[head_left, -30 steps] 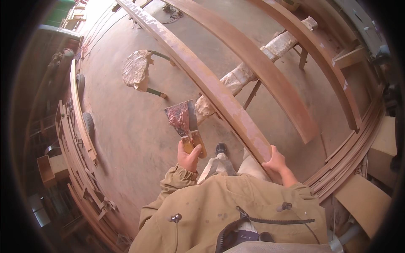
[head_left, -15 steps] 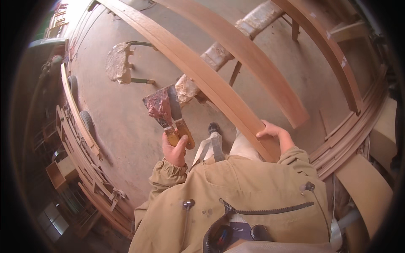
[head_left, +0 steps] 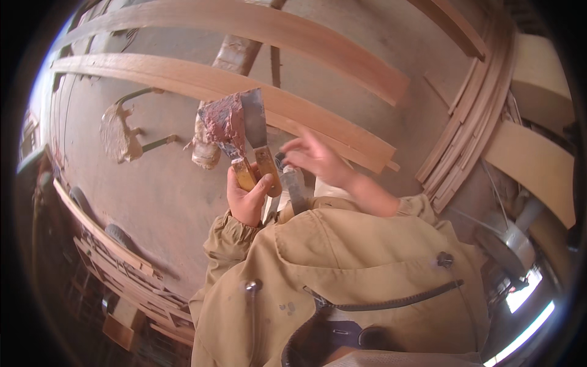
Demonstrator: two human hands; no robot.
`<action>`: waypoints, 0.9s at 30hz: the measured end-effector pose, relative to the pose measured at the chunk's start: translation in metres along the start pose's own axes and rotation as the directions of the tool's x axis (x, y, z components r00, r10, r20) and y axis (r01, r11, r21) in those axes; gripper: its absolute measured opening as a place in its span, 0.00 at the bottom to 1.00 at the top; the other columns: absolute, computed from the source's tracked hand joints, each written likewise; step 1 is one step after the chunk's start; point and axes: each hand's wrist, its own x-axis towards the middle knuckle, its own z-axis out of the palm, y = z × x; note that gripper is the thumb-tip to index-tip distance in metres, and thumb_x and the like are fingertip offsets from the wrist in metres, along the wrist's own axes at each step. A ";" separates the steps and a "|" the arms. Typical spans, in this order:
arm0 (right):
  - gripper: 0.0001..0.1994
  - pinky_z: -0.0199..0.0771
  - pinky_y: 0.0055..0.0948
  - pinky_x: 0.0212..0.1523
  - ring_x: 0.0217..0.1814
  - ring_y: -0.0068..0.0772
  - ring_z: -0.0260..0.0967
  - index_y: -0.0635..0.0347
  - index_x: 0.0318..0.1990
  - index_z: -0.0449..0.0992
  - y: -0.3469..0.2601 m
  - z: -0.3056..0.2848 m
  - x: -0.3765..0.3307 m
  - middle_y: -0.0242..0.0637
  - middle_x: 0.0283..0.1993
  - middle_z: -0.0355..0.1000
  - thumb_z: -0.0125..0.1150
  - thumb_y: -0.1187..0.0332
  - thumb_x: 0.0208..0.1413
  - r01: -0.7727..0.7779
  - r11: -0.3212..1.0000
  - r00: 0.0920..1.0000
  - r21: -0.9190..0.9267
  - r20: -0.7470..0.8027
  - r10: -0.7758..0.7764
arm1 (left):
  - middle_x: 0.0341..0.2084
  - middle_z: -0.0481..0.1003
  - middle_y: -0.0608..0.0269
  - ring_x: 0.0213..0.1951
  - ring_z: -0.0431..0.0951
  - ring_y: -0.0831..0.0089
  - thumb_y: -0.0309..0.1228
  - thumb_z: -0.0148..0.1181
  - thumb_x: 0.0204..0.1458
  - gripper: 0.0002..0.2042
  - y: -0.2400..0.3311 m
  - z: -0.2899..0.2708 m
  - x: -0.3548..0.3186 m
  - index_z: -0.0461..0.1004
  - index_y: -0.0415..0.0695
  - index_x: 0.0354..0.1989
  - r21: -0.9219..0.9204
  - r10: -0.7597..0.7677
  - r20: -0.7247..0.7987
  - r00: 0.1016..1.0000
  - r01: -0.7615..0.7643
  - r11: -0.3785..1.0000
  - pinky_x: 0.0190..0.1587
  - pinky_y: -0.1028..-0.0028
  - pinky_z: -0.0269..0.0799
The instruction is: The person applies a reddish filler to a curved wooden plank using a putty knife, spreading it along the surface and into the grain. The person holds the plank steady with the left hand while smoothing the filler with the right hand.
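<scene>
Putty (head_left: 221, 122), pinkish-brown and lumpy, sits heaped on the blade of the first knife (head_left: 244, 176) in your left hand (head_left: 246, 200). That same hand is closed around a second knife (head_left: 255, 119), whose blade is mostly bare grey metal. The two yellowish handles stand side by side in your grip, your thumb lying across them, and both blades point up and away from you.

Your right hand (head_left: 316, 158) is blurred, with its fingers loosely spread and nothing in its grasp. It is apart from your left hand, just to the right of the second knife's handle. Its fingers overlap the lower edge of the near board (head_left: 147, 70) in view; you cannot tell whether they touch it.

That board runs from upper left to right, beyond the knives. The far board (head_left: 306, 38) lies roughly alongside it, well apart at the right end. Under them stands a wrapped bench (head_left: 206, 147), its near end showing just left of the putty. To your left, a stool (head_left: 119, 134) with green legs lies tipped on the floor (head_left: 183, 214). To your right, long planks (head_left: 468, 128) lie stacked together.
</scene>
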 end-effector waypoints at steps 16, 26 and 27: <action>0.19 0.60 0.25 0.22 0.21 0.24 0.59 0.54 0.55 0.63 0.097 -0.052 -0.114 0.33 0.30 0.67 0.40 0.63 0.56 0.101 0.632 0.954 0.768 -0.255 0.157 | 0.16 0.66 0.69 0.14 0.63 0.83 0.28 0.59 0.51 0.10 -0.039 -0.025 0.003 0.62 0.43 0.32 0.263 0.076 0.036 0.996 -0.083 0.961 0.15 0.83 0.55; 0.15 0.58 0.21 0.16 0.16 0.19 0.57 0.47 0.53 0.64 0.111 -0.073 -0.157 0.28 0.24 0.64 0.45 0.56 0.61 0.083 0.917 0.660 0.391 -0.711 0.243 | 0.21 0.70 0.62 0.20 0.67 0.76 0.30 0.59 0.47 0.11 -0.057 -0.020 0.155 0.67 0.38 0.36 0.241 0.331 -0.196 0.923 -0.282 0.929 0.23 0.77 0.62; 0.17 0.58 0.20 0.16 0.16 0.18 0.57 0.47 0.56 0.63 0.105 -0.076 -0.156 0.28 0.24 0.64 0.46 0.57 0.61 0.063 0.956 0.651 0.287 -0.738 0.179 | 0.23 0.71 0.60 0.23 0.68 0.74 0.31 0.59 0.47 0.13 -0.060 -0.025 0.182 0.68 0.37 0.38 0.358 0.394 -0.212 0.894 -0.304 0.883 0.26 0.75 0.64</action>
